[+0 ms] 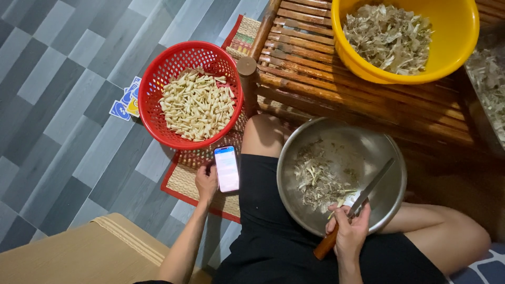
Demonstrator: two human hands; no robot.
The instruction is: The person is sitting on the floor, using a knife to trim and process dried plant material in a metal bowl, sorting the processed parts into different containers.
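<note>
My left hand (206, 182) rests on a woven mat, fingers touching the left edge of a lit phone (226, 169) lying flat beside my thigh. My right hand (351, 231) grips a knife (362, 199) with a wooden handle; its blade points up over a steel bowl (389, 158) on my lap. The bowl holds a heap of pale trimmings (317, 181). A red plastic basket (158, 79) full of cream-coloured peeled pieces (196, 105) stands on the floor just beyond the phone.
A yellow basin (452, 31) of dry husks sits on a wooden slatted bench (305, 58). Another container of husks (486, 79) is at the right edge. Playing cards (126, 101) lie left of the basket. A tan cushion (79, 252) is at lower left.
</note>
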